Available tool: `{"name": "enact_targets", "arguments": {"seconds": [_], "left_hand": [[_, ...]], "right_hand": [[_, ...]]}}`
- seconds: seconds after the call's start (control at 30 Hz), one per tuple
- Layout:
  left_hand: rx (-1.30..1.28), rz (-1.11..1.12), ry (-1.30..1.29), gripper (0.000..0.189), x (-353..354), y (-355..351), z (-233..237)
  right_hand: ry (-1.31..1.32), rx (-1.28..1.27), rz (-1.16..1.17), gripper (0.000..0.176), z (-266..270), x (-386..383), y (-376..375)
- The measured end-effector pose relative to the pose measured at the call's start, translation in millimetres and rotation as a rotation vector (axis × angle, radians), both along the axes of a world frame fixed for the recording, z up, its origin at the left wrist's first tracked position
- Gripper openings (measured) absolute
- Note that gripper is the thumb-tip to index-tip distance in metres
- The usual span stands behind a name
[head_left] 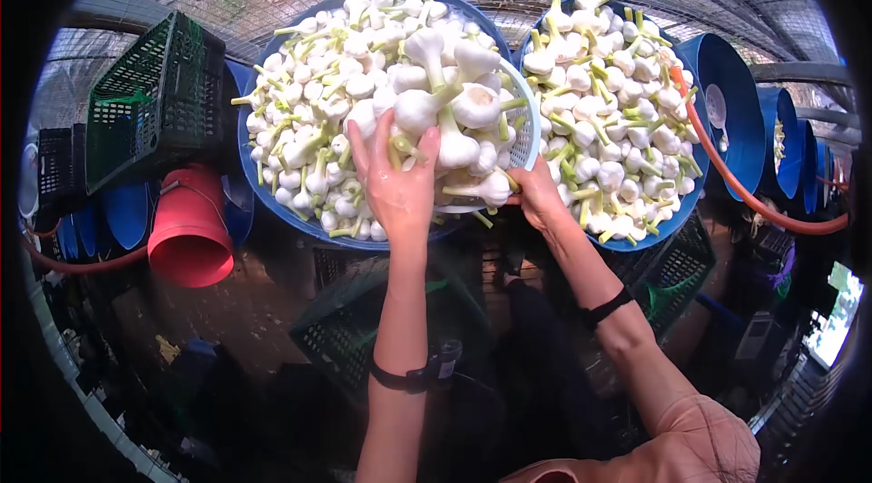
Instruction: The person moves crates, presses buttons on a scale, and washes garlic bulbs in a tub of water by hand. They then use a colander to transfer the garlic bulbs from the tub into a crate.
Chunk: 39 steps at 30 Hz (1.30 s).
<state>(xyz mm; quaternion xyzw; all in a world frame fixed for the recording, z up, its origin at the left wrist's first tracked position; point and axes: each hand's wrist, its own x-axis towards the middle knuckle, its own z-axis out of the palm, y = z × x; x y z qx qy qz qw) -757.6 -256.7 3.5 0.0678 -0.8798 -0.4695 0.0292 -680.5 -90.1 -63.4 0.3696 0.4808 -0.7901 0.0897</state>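
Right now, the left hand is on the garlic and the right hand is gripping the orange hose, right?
Not quite: the head view shows the right hand at the rim of the pale basket, not on the orange hose. The left hand is indeed on the garlic.

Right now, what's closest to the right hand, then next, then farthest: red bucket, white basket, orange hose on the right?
From the right hand:
1. White basket, at its fingers.
2. Orange hose, off to the right.
3. Red bucket, far left.
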Motion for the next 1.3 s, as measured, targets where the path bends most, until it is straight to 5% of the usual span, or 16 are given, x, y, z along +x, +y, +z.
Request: {"name": "enact_targets", "arguments": {"seconds": [0.13, 0.23, 0.5, 0.63, 0.77, 0.83, 0.9, 1.03, 1.23, 1.3], "left_hand": [[-0.033, -0.080, 0.059, 0.056, 31, 26, 38], [-0.089, -0.181, 0.106, 0.055, 61, 54, 65], [-0.006, -0.608, 0.130, 0.059, 182, 164, 120], [0.224, -0.785, -0.055, 0.059, 257, 229, 124], [0.474, -0.877, -0.330, 0.062, 337, 285, 76], [0.504, -0.952, -0.667, 0.068, 368, 303, 28], [0.343, -0.904, -0.864, 0.066, 393, 305, -17], [0.350, -0.828, -1.345, 0.063, 402, 272, -67], [0.227, -0.839, -1.238, 0.056, 419, 227, -98], [0.185, -0.864, -1.180, 0.055, 426, 221, -103]], "right_hand": [[0.047, -0.068, -0.135, 0.042, 23, 33, 8], [0.112, -0.110, -0.229, 0.048, 12, 81, 30], [0.071, -0.028, -0.573, 0.054, 108, 239, 116], [-0.043, 0.285, -0.782, 0.058, 149, 349, 162], [-0.412, 0.624, -0.773, 0.060, 189, 433, 199], [-0.600, 0.732, -0.705, 0.068, 186, 441, 210], [-1.122, 1.449, -0.344, 0.078, 151, 450, 218], [-1.286, 1.480, -0.425, 0.082, 86, 482, 243], [-1.322, 1.449, -0.424, 0.075, 92, 504, 259], [-1.140, 1.667, -0.514, 0.073, 98, 521, 264]]}}
